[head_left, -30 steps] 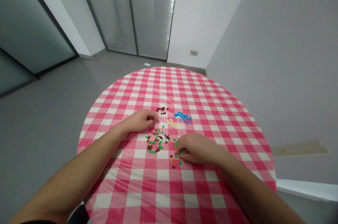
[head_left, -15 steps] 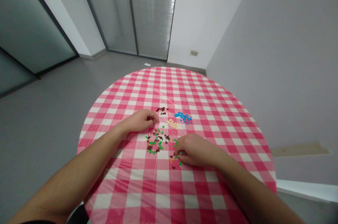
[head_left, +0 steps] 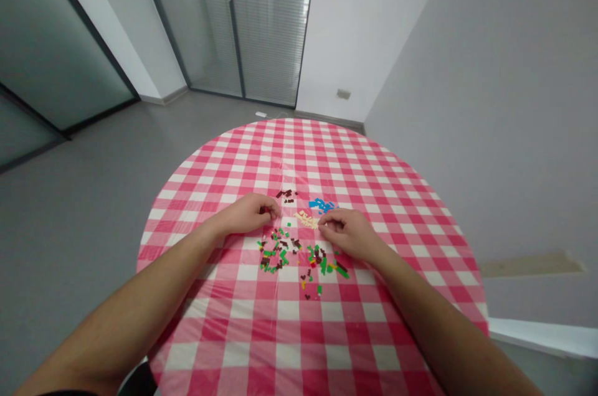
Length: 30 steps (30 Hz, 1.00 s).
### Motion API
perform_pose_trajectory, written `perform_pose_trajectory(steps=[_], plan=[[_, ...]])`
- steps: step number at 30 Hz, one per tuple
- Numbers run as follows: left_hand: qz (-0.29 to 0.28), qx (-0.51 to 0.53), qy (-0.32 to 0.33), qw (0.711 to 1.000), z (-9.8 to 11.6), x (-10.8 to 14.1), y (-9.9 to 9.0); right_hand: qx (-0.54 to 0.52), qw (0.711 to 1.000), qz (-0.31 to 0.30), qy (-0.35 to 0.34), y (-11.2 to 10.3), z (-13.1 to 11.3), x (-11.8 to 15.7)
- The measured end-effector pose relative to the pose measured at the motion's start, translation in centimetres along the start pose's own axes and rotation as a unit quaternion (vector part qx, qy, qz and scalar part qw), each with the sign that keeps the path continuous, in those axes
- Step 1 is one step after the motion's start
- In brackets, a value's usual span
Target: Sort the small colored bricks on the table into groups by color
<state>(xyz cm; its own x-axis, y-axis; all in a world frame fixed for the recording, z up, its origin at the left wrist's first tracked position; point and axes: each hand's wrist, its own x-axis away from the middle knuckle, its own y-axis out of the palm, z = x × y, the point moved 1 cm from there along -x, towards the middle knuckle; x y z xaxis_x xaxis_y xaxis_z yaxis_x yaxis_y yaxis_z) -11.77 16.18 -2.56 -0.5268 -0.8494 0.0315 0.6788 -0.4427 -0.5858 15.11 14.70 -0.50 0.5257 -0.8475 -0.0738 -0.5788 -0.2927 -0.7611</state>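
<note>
Small toy building bricks lie sorted and mixed on the checked tablecloth. My left hand [head_left: 255, 212] rests on the cloth with curled fingers, just below a few dark brown bricks [head_left: 288, 193]; what it holds, if anything, is hidden. With thumb and forefinger pinched, my right hand [head_left: 349, 231] is at the right end of the cream bricks [head_left: 305, 219], partly in front of the blue bricks [head_left: 321, 204]. Anything between its fingertips is too small to make out. Nearer me are two mixed heaps: green and brown bricks [head_left: 273, 259], and green, brown, red and yellow bricks [head_left: 323, 263].
The round table [head_left: 289, 327] wears a pink and white checked cloth with a wrinkled clear film. Behind it stand a glass door with blinds [head_left: 266, 28] and a white wall with a socket plate [head_left: 343, 94]. A grey wall lies to the right.
My right hand has moved away from the near right mixed heap, up to the cream bricks, uncovering that heap. My left hand has stayed where it was.
</note>
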Motion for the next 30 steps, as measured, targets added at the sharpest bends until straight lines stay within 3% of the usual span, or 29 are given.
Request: perform_pose_trajectory(steps=[16,22,30], plan=[[-0.008,-0.007,-0.003,1.0,0.0,0.2,-0.1,0.109,0.991,-0.07,-0.022,0.6,1.1,-0.5],[-0.054,0.002,0.023,0.998,0.2,0.5,-0.4,0.119,0.991,-0.054,-0.027,0.8,1.1,-0.6],[-0.092,-0.034,0.046,0.994,0.9,0.8,-0.6,0.112,0.993,0.039,-0.018,0.7,1.5,-0.5]])
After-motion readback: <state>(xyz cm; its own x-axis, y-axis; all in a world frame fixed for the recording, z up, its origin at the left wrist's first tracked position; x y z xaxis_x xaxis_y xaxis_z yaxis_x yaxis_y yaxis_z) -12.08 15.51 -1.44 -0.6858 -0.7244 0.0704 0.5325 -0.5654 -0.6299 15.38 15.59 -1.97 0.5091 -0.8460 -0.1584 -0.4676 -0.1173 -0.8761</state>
